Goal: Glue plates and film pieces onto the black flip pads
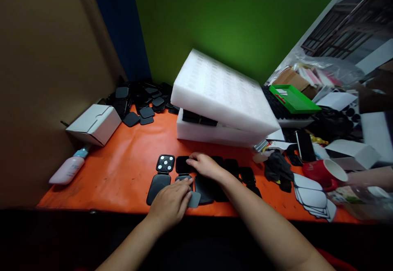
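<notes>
A row of opened black folding cases lies along the front of the table. The leftmost case [165, 163] carries several white round dots on its upper half. My left hand [172, 199] rests over the lower half of the second case, its thumb and fingers closed on a small grey rounded card [194, 199]. At that second case's black upper half [182, 165], my right hand [204, 166] has its fingertips pressed together against the surface. Anything between those fingertips is too small to make out. My right forearm covers part of the other cases [204, 189].
Behind the row stands a white foam box [215, 134] with its lid tilted. Black cases [146, 112] are heaped at the back left, near a white carton [93, 123] and a pump bottle [68, 168]. Rightward are a red mug [317, 172], white cards [310, 193] and a green tray [296, 99].
</notes>
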### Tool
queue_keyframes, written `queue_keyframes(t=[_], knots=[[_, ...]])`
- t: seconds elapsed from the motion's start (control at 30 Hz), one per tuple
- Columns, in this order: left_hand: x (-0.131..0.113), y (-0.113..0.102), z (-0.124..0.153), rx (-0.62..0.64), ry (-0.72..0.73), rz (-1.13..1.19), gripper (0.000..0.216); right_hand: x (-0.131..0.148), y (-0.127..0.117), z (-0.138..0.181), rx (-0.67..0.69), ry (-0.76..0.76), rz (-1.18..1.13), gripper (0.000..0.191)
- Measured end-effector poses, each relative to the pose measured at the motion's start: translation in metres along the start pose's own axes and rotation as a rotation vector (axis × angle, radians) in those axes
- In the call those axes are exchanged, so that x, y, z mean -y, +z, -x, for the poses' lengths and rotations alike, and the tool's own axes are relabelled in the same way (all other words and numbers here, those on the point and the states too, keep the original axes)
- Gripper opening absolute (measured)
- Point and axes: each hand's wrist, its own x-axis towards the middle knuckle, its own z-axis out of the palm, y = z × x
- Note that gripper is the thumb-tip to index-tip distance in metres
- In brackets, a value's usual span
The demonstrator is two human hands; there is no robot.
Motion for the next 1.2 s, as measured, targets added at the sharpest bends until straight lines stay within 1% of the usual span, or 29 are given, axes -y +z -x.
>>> queue_keyframes(t=[0.07, 0.2, 0.4, 0.67, 0.83, 1.07, 1.2], knots=[[0.001, 0.0, -0.001, 0.0, 0.003, -0.005, 0.026, 0.001, 0.0, -0.001, -0.003, -0.002, 0.044, 0.025], [0.001, 0.0, -0.001, -0.009, 0.011, -0.005, 0.025, 0.003, 0.002, -0.002, -0.059, -0.015, 0.114, 0.025], [0.001, -0.001, 0.0, -0.013, 0.009, 0.001, 0.023, 0.003, -0.001, -0.002, -0.01, -0.014, 0.137, 0.024], [0.001, 0.0, 0.0, -0.01, 0.004, 0.006, 0.024, 0.012, -0.005, -0.006, 0.038, 0.07, 0.229, 0.024], [0.0, -0.001, 0.001, -0.02, -0.001, 0.014, 0.025, 0.012, -0.003, -0.009, 0.04, 0.097, 0.271, 0.027], [0.001, -0.002, -0.002, -0.025, 0.017, 0.009, 0.026, 0.018, -0.002, -0.007, 0.007, 0.101, 0.372, 0.03], [0.0, -0.001, -0.001, -0.028, 0.01, 0.011, 0.025, 0.028, 0.002, -0.007, -0.068, 0.123, 0.509, 0.037]])
